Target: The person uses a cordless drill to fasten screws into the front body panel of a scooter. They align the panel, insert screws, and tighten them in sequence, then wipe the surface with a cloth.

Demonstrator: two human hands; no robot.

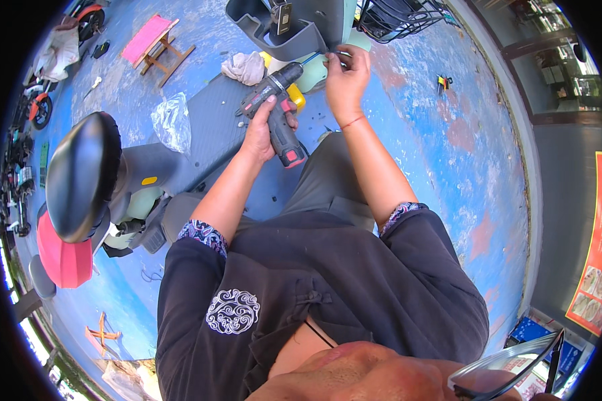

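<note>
My left hand (259, 136) is wrapped round the grip of a cordless drill (274, 90), dark grey with red accents. The drill points up and to the right, and a thin bit (310, 58) runs from its chuck toward the grey scooter front panel (299, 45). At the bit's far end, my right hand (349, 83) has its fingertips pinched together beside the panel's lower edge. Whatever those fingers hold is too small to make out. Behind the drill are a yellow part (295, 97) and a pale green scooter part (312, 75).
The scooter's dark footboard (214, 110) carries a clear plastic bag (172, 123) and a crumpled cloth (244, 68). Its black seat (83, 177) is at left. A pink-topped stool (151, 40) stands far left, a black wire basket (401, 17) far ahead. A small tool (443, 83) lies on the blue floor.
</note>
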